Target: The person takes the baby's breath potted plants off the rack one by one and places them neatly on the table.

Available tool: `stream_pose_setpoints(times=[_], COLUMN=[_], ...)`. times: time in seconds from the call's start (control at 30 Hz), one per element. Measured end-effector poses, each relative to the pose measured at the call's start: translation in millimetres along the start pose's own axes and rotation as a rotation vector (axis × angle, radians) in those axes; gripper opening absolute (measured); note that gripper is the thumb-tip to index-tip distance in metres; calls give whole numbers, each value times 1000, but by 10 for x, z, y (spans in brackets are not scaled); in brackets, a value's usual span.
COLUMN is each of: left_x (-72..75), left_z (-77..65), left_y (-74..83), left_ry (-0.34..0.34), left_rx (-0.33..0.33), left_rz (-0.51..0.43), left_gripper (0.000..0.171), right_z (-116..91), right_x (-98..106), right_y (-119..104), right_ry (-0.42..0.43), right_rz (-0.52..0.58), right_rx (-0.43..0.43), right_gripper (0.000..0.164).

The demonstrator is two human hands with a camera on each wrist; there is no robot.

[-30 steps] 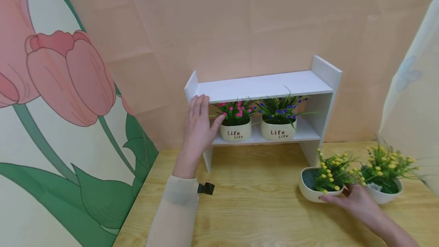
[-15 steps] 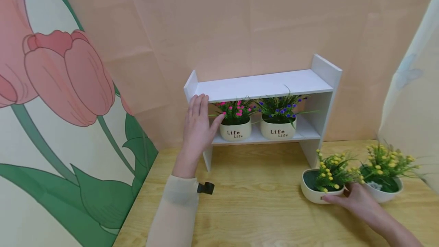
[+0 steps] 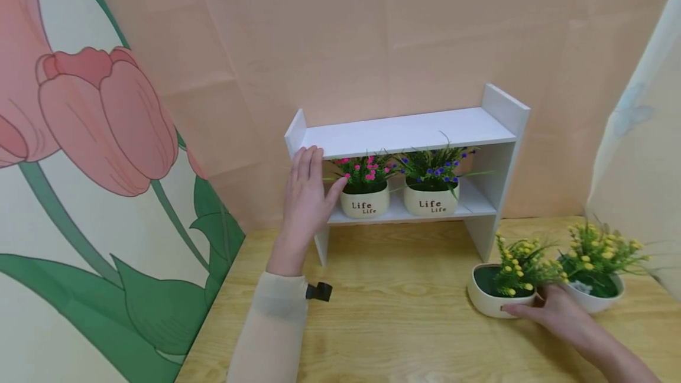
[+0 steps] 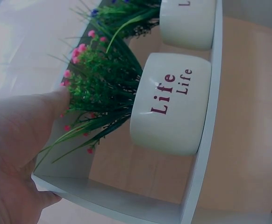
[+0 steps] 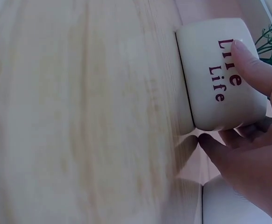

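Note:
My left hand (image 3: 307,203) rests with straight fingers on the upper left corner of a white two-tier shelf (image 3: 409,130). Its thumb overlaps the pink-flowered potted plant (image 3: 365,203) in the head view. Beside that plant, a blue-flowered potted plant (image 3: 432,200) stands on the same lower board. Down at the right, my right hand (image 3: 564,315) grips a cream flowerpot with yellow flowers (image 3: 489,300). Its thumb lies on the pot's lettered front (image 5: 220,74), and the other fingers go round its end. A second yellow-flowered potted plant (image 3: 596,297) stands just behind this hand.
The shelf stands on a wooden table (image 3: 388,324) in front of a peach cloth backdrop (image 3: 372,34). A panel with large printed tulips (image 3: 106,123) borders the left side. Pale cloth (image 3: 638,164) hangs at the right. A black clip (image 3: 320,292) sits at my left cuff.
My right hand and the yellow-flowered pot it holds have shifted slightly to the right and toward me. The left hand stays in place on the shelf corner.

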State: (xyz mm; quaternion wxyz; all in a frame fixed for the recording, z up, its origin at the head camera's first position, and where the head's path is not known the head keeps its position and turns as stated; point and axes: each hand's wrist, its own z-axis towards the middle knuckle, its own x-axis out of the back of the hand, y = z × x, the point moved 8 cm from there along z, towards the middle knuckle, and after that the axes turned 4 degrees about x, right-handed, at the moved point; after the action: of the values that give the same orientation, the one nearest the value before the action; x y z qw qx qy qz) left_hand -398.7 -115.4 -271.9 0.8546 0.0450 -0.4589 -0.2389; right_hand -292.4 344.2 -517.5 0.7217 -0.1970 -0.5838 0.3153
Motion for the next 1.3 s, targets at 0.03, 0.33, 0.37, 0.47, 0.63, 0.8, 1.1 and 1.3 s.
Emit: stream_pose_setpoints(times=[0.03, 0.33, 0.37, 0.47, 0.63, 0.8, 1.1, 1.3], left_x=[-1, -11, -12, -15, -6, 19, 15, 14], left_z=[-1, -3, -5, -10, -11, -16, -16, -11], left_y=[2, -6, -5, -5, 2, 19, 12, 11], left_ry=[-2, -15, -17, -22, -25, -17, -15, -7], left_rx=[1, 13, 14, 18, 22, 14, 11, 1], left_rz=[0, -5, -6, -8, -12, -11, -13, -9], left_gripper=[84, 85, 85, 85, 84, 84, 85, 85], right_z=[1, 29, 30, 14, -53, -155, -390, -492], right_x=[1, 12, 9, -7, -27, 21, 132, 230], right_y=[9, 60, 63, 59, 26, -56, -183, -262], right_ry=[-12, -75, -88, -116, -135, -110, -136, -160], right_rz=[-8, -54, -48, -17, 157, 230, 122, 71], right_rx=[-11, -54, -63, -89, -139, -121, -132, -174], right_gripper=[72, 90, 95, 104, 113, 109, 106, 113])
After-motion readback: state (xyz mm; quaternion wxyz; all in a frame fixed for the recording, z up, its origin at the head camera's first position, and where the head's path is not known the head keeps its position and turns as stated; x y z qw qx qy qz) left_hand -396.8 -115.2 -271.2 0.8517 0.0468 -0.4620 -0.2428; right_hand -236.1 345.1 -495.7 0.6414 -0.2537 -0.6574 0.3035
